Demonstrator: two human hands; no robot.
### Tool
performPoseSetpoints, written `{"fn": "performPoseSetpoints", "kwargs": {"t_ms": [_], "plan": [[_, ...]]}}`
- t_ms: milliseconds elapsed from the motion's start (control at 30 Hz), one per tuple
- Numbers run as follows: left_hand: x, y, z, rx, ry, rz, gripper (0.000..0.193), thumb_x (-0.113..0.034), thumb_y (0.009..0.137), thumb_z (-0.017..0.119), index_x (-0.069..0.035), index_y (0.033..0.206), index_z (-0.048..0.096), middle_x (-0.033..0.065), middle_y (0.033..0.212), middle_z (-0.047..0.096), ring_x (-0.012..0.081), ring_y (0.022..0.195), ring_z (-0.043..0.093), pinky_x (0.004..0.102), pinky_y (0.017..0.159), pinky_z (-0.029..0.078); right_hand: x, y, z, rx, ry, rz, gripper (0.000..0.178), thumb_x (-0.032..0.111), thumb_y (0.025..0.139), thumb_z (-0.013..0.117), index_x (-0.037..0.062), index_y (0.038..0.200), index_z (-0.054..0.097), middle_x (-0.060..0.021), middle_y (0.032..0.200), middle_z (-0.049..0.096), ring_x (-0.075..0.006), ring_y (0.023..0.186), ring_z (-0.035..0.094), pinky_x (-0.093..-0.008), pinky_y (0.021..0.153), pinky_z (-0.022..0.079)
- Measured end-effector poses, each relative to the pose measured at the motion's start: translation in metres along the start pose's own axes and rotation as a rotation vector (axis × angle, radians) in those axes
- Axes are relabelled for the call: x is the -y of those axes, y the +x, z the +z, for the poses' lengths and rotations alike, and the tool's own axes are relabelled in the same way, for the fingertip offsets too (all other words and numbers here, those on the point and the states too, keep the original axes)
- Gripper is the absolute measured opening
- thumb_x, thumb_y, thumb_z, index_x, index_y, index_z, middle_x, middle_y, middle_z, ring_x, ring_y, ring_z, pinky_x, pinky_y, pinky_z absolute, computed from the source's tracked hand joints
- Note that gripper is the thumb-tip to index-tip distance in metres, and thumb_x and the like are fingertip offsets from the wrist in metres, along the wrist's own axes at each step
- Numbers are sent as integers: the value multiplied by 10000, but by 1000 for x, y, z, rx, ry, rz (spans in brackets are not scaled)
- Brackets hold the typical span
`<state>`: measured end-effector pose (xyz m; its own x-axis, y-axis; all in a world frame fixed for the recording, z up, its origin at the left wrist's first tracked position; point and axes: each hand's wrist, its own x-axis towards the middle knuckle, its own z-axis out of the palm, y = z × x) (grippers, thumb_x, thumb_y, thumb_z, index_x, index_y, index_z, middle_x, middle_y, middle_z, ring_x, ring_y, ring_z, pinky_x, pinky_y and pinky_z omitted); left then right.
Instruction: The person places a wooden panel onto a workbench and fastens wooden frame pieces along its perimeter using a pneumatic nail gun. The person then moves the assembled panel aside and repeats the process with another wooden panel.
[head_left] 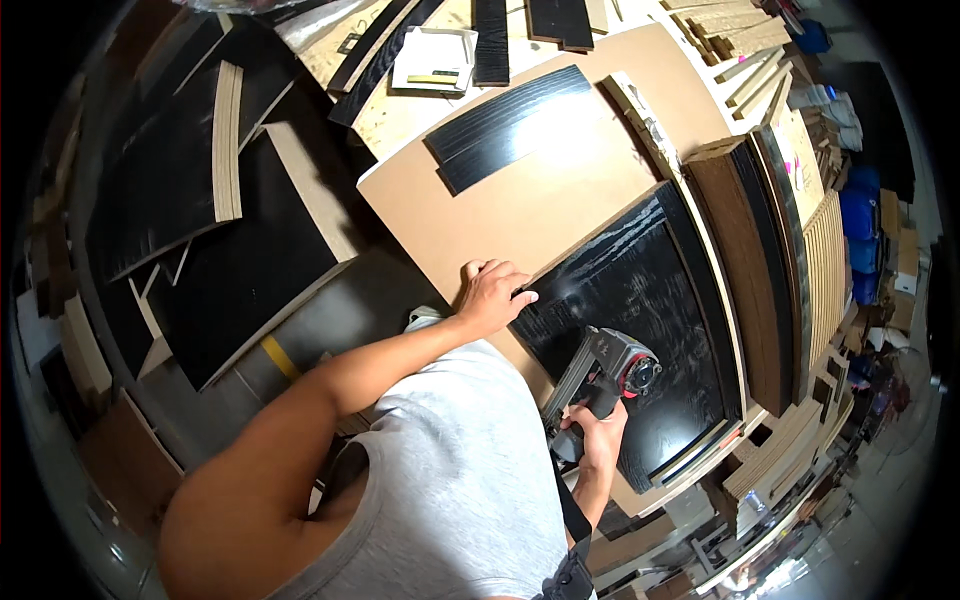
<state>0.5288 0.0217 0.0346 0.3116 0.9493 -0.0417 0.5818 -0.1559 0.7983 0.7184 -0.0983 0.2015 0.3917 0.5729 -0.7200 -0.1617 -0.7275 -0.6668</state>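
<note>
Your left hand [492,295] presses a glossy black wood-grain veneer panel [640,300] lying on a matt, smooth tan fibreboard sheet [520,200]; your right hand [597,430] grips a grey metal nail gun with red plastic trim [600,375]. Your grey sleeveless shirt [470,470] is soft cloth.

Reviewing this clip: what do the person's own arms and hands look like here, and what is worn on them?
Both arms are bare from shoulder to wrist: the grey top is sleeveless. The left hand and the right hand wear no gloves. No watch, ring or wristband shows on either. A dark strap runs down the person's right side.
</note>
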Motion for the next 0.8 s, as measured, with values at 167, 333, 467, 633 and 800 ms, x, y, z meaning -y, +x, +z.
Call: {"fn": "performPoseSetpoints", "kwargs": {"t_ms": [167, 333, 467, 633, 800], "plan": [[-2, -2, 2, -40, -4, -27, 228, -257, 842, 749, -88, 995, 753, 40, 979, 676, 228, 1019, 582, 431, 958, 306, 2, 3, 0, 37, -47, -1, 288, -81, 732, 620, -59, 1019, 602, -95, 767, 638, -182, 565, 612, -320, 541, 517], [-3, 1, 5, -43, -19, -19, 174, -253, 858, 719, -114, 957, 751, 17, 975, 671, 213, 1009, 577, 436, 954, 307, 7, 13, -2, 65, -61, -12, 333, -78, 723, 615, -61, 1055, 604, -87, 755, 635, -181, 556, 609, -316, 530, 510], [-3, 1, 5, -39, -14, -30, 162, -244, 855, 719, -119, 953, 750, 9, 979, 674, 211, 1009, 577, 433, 952, 306, 28, 29, 2, 98, -83, -32, 369, -77, 716, 607, -63, 1083, 581, -84, 722, 624, -180, 540, 603, -317, 528, 508], [0, 0, 8, -31, -5, -42, 154, -241, 853, 721, -123, 948, 749, 3, 974, 674, 208, 1010, 579, 435, 948, 309, 50, 51, 7, 122, -95, -60, 370, -81, 701, 608, -58, 1069, 578, -85, 716, 621, -181, 536, 601, -317, 528, 511], [-2, 0, 5, -41, 2, -27, 153, -248, 855, 722, -125, 940, 752, 6, 955, 673, 202, 1004, 580, 436, 945, 312, 63, 67, 12, 143, -130, -104, 409, -29, 704, 616, -33, 1111, 573, -67, 688, 600, -175, 528, 578, -319, 534, 498]]}}
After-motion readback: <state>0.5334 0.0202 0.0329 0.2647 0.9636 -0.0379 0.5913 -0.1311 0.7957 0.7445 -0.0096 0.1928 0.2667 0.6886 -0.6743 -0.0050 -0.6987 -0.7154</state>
